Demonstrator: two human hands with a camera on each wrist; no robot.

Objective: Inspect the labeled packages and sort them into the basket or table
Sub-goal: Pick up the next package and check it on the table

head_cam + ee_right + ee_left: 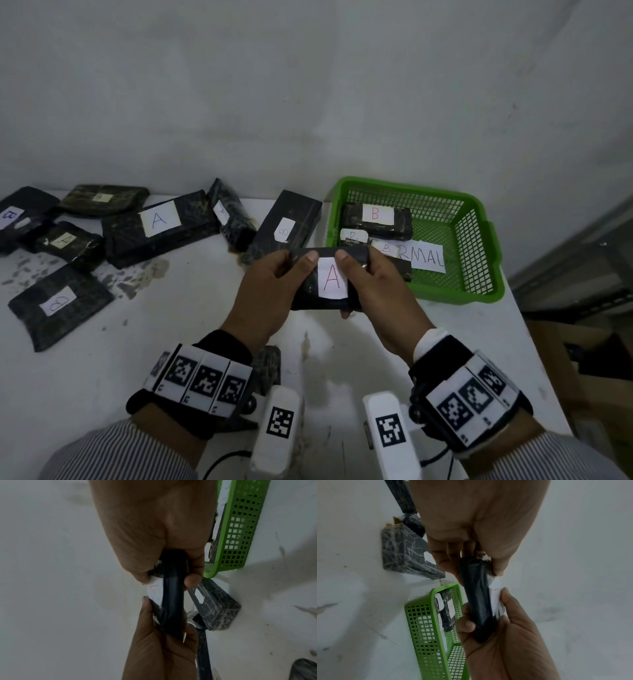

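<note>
Held package: a black-wrapped package [327, 281] with a white label bearing a red "A", held above the table [191, 329], just in front of the basket's near-left corner.
Left hand: the left hand [270, 291] grips the package's left end, thumb on the top face, fingers curled beneath.
Right hand: the right hand [373, 287] grips the right end, thumb pressing the label's top edge, fingers wrapped under.
Basket: the green basket [479, 240] sits on the table's far right part, mesh walls and floor.
Basket contents: one black package with a red "B" label [375, 214] lies at the back left; two more "B" labels [354, 235] show in front of it; a paper slip [426, 257] lies on the floor of the basket.
Left of basket: several black packages lie on the table, among them a large one marked "A" [159, 219] and one marked "B" [284, 233] just beside the basket.
Hidden: the slip's writing reads only "RMAL", its start covered; the two front packages in the basket are mostly blocked by the held package and right hand.
Hard to read: some far-left labels are too small to make out.
</note>
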